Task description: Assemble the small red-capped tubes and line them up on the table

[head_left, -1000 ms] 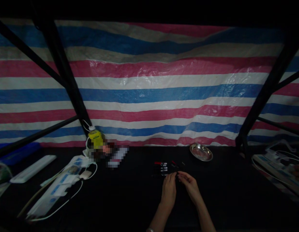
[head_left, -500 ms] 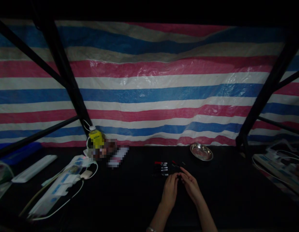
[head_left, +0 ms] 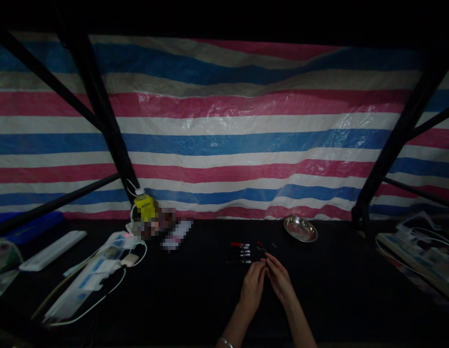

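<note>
My left hand (head_left: 252, 281) and my right hand (head_left: 279, 278) meet fingertip to fingertip over the black table (head_left: 173, 299). Both are closed in a pinch; whatever is between the fingers is too small and dark to make out. Just beyond my left hand lies a short column of slim pen-like pieces: a red one with a silver end (head_left: 240, 245) at the top, and black ones with silver ends (head_left: 245, 253) below it. Past my right fingertips are a small red piece (head_left: 260, 243) and a tiny grey piece (head_left: 274, 245).
A round metal dish (head_left: 300, 229) stands at the back right. On the left are a yellow bottle (head_left: 145, 207), a power strip with cables (head_left: 88, 278) and a white bar (head_left: 53, 250). Another power strip (head_left: 415, 256) lies far right. A striped sheet (head_left: 239, 145) hangs behind black frame posts.
My hands have shifted slightly left, and the right fingers have drawn in closer to the left ones. The view has moved a little. The pieces on the table appear unmoved.
</note>
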`<state>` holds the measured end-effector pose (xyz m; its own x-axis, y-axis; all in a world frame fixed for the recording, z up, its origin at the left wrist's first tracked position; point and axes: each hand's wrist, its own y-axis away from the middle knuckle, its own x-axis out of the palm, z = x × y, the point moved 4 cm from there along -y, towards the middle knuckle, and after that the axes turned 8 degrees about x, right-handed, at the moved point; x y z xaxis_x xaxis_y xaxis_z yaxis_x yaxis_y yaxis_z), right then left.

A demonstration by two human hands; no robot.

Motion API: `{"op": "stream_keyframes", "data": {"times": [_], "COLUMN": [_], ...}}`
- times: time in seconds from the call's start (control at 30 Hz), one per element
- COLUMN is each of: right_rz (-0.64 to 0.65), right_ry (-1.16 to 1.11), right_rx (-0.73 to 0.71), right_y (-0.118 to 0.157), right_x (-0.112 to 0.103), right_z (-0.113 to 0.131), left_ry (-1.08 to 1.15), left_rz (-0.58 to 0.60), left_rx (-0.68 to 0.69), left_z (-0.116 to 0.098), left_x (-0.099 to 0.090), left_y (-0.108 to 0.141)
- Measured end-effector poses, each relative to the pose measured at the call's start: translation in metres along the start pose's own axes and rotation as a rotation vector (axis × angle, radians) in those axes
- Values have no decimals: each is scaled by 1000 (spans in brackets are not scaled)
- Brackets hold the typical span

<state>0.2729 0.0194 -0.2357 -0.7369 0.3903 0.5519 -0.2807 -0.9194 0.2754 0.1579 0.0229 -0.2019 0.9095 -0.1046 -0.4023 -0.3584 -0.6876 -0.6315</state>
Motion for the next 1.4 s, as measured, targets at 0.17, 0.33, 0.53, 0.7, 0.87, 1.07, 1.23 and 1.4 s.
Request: {"op": "stream_keyframes", "data": {"times": [0.17,0.33,0.53,0.7,0.87,1.07,1.23,1.4], "right_rz": [-97,-121,-74,-86,-187,-354,-396,-371], "right_ry": [64,99,75,37,117,316,477,583], "right_rx": [-91,-108,-70,-86,-178,-337,-427,-409], "right_y": [1,3,7,5,-2,-10,-12,-11], "right_x": [10,12,9,1,-1,11,26,41], "right_z": [-11,-12,-8,-9,-11,-13,-12,-15], "left_ry": [-110,-263,-275,-257,-392,-572,-566,-515], "left_rz": [-91,-186,-162,-118,-200,-197,-128,-118], "left_rx": [11,56,5,23,-90,-460,-502,-509], "left_z": [3,1,-3,-6,10,40,44,48], "left_x": [-4,-12,-13,-16,-46,-69,-65,-65], "left_y": [1,0,-3,-5,-3,1,1,0]}}
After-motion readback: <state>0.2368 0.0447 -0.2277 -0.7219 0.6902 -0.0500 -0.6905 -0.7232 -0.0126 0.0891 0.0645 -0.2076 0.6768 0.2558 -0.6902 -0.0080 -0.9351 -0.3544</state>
